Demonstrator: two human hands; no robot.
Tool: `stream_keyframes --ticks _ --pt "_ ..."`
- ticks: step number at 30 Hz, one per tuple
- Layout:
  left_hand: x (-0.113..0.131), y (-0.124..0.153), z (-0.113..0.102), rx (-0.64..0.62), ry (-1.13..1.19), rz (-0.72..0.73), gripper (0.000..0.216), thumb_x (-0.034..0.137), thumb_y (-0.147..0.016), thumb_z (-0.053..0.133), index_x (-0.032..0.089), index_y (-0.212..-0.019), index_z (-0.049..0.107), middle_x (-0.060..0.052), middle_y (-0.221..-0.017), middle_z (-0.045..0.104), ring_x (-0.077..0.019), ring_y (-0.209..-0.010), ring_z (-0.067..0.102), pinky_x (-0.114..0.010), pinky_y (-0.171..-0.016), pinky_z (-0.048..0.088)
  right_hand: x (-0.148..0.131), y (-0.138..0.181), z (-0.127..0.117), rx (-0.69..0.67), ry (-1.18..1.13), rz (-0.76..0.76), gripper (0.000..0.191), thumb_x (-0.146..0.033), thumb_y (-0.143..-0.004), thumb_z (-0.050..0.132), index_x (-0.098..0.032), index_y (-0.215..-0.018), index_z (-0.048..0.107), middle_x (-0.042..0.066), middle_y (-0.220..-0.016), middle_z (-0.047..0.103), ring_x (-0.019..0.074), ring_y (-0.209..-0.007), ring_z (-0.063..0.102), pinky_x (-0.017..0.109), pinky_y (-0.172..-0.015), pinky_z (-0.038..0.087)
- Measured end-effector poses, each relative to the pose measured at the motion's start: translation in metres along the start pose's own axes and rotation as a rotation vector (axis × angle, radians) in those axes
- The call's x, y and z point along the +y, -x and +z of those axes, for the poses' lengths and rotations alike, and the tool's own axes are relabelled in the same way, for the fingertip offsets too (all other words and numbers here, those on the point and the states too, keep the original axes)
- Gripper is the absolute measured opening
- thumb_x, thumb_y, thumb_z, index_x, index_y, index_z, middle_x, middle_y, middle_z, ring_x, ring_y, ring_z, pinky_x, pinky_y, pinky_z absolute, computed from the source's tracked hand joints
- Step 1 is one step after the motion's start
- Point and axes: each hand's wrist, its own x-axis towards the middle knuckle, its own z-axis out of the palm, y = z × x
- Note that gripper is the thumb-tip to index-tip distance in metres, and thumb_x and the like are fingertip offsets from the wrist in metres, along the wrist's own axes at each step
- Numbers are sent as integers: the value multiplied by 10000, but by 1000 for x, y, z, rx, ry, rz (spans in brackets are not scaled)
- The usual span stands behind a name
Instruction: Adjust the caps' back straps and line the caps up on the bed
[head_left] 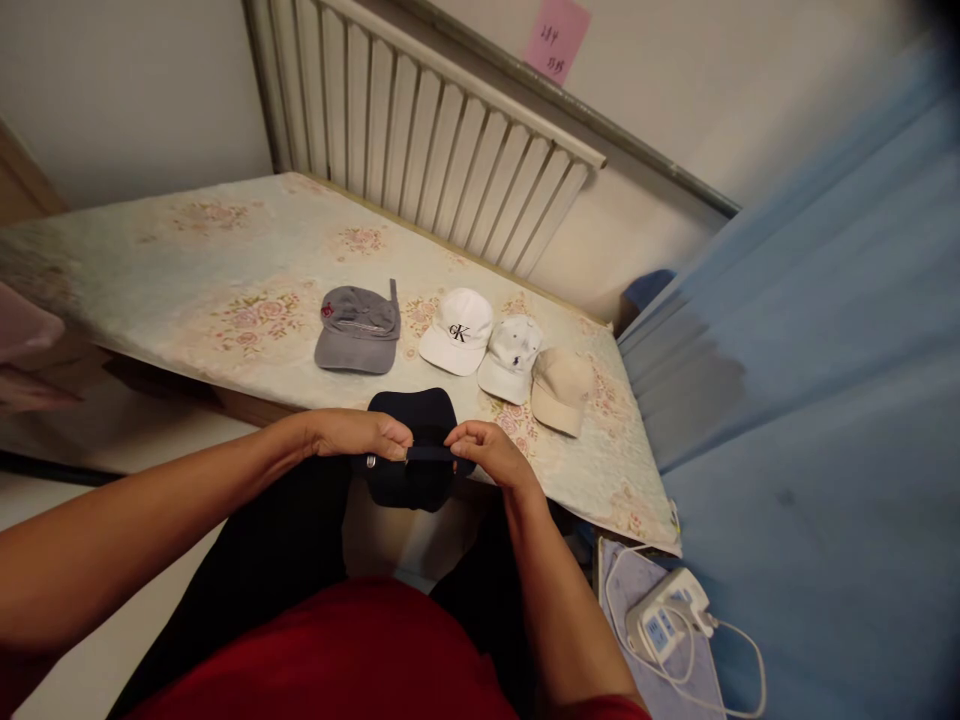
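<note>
A dark navy baseball cap [414, 410] is held over my lap, its back strap facing me. My left hand [364, 434] pinches the strap from the left, thumb on top. From the right, my right hand [487, 447] grips the strap's other side between thumb and fingers. Beyond the cap, a grey cap [358, 325] lies on the bed with its strap end sticking up. To its right are a white cap with black letters [456, 330], a white cap with a small dark logo [511, 358] and a beige cap [561, 390].
The caps lie on a flowered sheet [292, 230] that covers the bed. A white radiator [435, 140] stands along the wall behind. At right hangs a blue curtain [787, 400], with a power strip [667, 615] and its white cable low beside it.
</note>
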Motion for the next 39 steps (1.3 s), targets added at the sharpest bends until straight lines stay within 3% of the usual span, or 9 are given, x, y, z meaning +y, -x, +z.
stream_keyframes --ticks 4,10,16,21,25,32,39 --pt "0 -4 1 -19 -11 5 152 297 -719 635 170 -753 558 53 -655 468 -107 -609 385 -224 -584 279 -3 -1 -2 59 26 -29 131 -240 -713 657 -169 -822 658 -23 -631 639 104 -573 559 225 -590 395" --pt "7 -20 7 -25 92 40 199 317 -708 662 167 -751 539 50 -669 477 -103 -588 391 -222 -559 283 -20 -9 -13 196 144 -125 129 -262 -724 641 -179 -822 652 -30 -610 599 116 -569 537 240 -584 382" --pt "23 -50 24 245 309 112 320 402 -651 699 167 -746 503 59 -633 471 -87 -535 383 -216 -518 254 -32 -10 -28 628 344 -298 114 -275 -739 601 -181 -777 654 15 -775 665 170 -763 598 300 -758 452" --pt "36 -72 35 385 423 99 388 425 -570 742 166 -722 497 58 -586 485 -83 -487 392 -215 -487 252 -27 19 -19 866 241 -341 118 -259 -776 568 -168 -773 643 23 -748 659 172 -747 617 302 -749 472" --pt "48 -88 38 449 452 120 372 424 -579 719 175 -707 474 63 -555 469 -78 -463 375 -215 -468 242 -15 41 4 885 3 -284 102 -256 -783 573 -168 -798 621 4 -705 661 142 -625 625 269 -648 484" --pt "68 -114 43 602 509 235 228 320 -666 615 187 -725 439 76 -580 429 -72 -493 382 -204 -484 271 18 37 26 718 -172 -121 98 -257 -748 593 -167 -776 618 -4 -661 665 131 -563 626 241 -561 482" --pt "60 -128 62 543 454 201 139 243 -682 580 179 -759 485 50 -574 494 -101 -475 446 -221 -475 312 38 26 22 793 -298 -91 114 -258 -718 582 -167 -784 604 -18 -635 657 117 -504 602 229 -503 485"
